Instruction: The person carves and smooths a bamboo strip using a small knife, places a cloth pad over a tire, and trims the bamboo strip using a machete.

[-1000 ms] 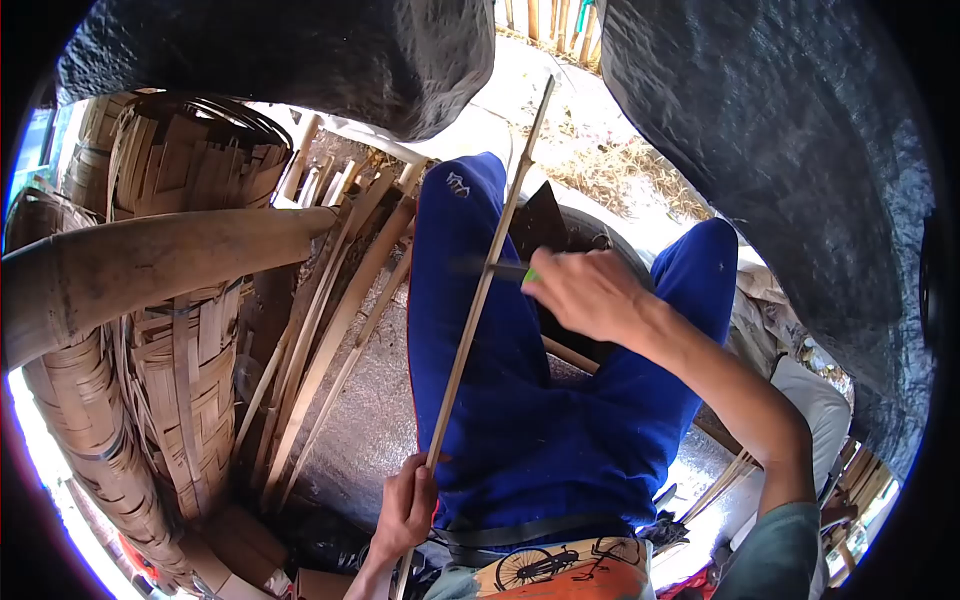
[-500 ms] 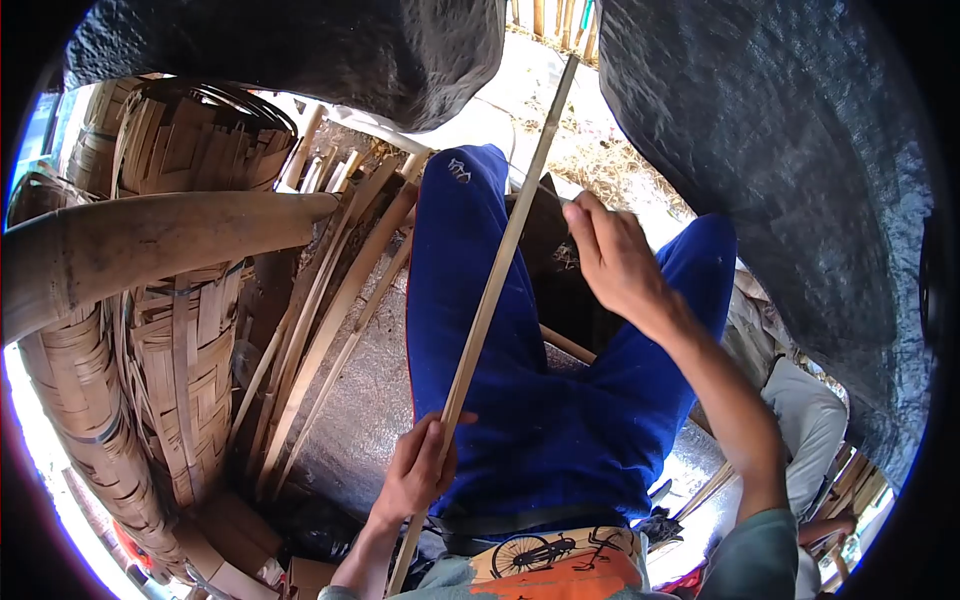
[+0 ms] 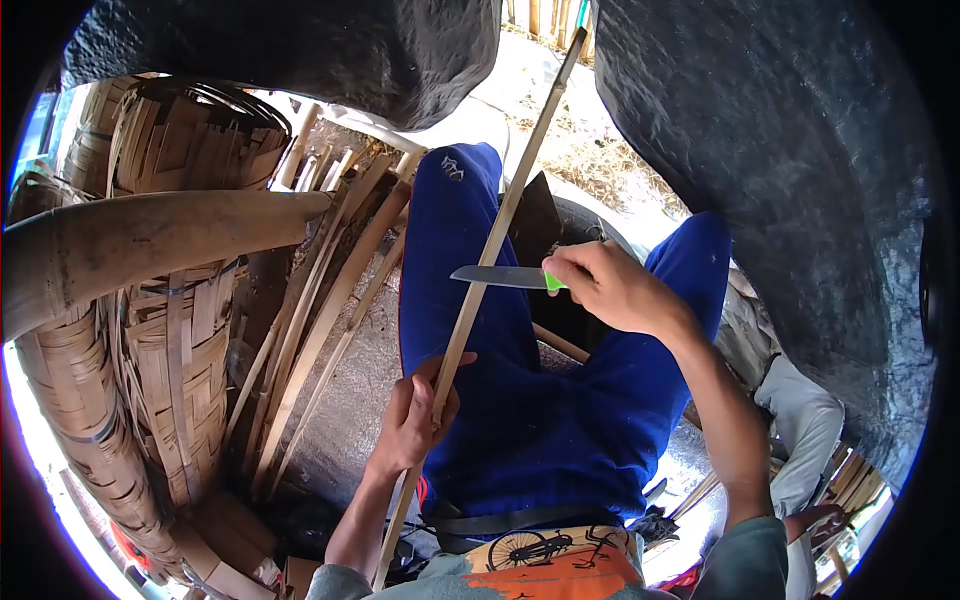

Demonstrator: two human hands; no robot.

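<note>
A long, thin bamboo strip (image 3: pixel 512 200) slants from my lap up past my knee. My left hand (image 3: pixel 412 418) is closed round its lower part, with the strip's end running on below the hand. In my right hand (image 3: pixel 610 285) is a knife (image 3: pixel 503 276) with a green handle, the fingers wrapped round the handle. The blade points left and lies across the strip, roughly midway along it, above my blue trousers (image 3: pixel 540 430).
Woven bamboo baskets (image 3: pixel 180 390) stand at the left, behind a thick bamboo pole (image 3: pixel 160 245). Split bamboo pieces (image 3: pixel 335 310) lean beside my leg. Dark sheeting (image 3: pixel 760 170) hangs at the upper right and upper left. Another person's hand (image 3: pixel 815 520) shows at the lower right.
The strip has shifted upward along its length, and my left hand sits higher. My right hand first moved up, then came back down, bringing the blade across the strip.
</note>
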